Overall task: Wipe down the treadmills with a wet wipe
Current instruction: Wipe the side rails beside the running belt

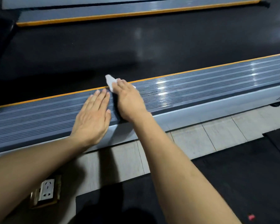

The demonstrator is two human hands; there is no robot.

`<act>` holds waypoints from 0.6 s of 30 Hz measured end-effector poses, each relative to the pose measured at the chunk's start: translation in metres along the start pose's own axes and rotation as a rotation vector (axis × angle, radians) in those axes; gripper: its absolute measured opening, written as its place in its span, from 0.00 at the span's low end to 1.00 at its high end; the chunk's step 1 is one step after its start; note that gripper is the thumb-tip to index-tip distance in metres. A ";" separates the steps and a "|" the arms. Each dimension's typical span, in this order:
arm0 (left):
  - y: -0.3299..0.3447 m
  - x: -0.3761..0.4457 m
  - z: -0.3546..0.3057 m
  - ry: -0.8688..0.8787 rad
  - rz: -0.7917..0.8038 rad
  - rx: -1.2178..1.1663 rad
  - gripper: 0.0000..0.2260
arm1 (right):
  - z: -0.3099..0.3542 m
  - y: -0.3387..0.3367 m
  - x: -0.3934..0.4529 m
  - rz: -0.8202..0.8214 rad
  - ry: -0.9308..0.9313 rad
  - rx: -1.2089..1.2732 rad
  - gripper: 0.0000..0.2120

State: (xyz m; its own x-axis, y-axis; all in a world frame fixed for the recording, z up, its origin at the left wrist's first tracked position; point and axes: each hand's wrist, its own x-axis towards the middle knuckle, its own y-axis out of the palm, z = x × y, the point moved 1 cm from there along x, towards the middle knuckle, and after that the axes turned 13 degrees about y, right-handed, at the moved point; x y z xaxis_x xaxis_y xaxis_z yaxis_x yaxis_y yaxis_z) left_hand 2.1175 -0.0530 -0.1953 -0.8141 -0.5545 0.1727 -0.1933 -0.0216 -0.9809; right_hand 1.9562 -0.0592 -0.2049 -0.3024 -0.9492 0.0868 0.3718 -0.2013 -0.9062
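Two flat hands lie on the treadmill's ribbed grey side rail (pixel 200 91): right hand (pixel 128 101) presses a crumpled white wipe (pixel 110 81) at its orange inner edge, left hand (pixel 94 117) rests open just beside; a floor socket (pixel 46 189) sits below.

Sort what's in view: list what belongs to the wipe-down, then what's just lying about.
Part of the job:
- wet wipe, pressed under the right hand
- ribbed grey side rail being wiped
- left hand, flat on the rail
- black treadmill belt

Just lying about:
- floor socket
- small red object on the black mat
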 end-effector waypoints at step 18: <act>0.024 0.077 -0.062 0.168 0.125 -0.018 0.34 | -0.122 -0.045 -0.009 -0.075 0.076 0.032 0.28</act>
State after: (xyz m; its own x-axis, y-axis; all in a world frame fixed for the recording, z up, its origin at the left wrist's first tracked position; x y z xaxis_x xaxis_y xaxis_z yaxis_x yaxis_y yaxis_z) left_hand 2.0161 -0.0445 -0.1995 -0.9120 -0.4051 0.0639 -0.0939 0.0546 -0.9941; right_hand 1.8348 -0.0125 -0.2153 -0.3960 -0.9102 0.1215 0.3727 -0.2802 -0.8847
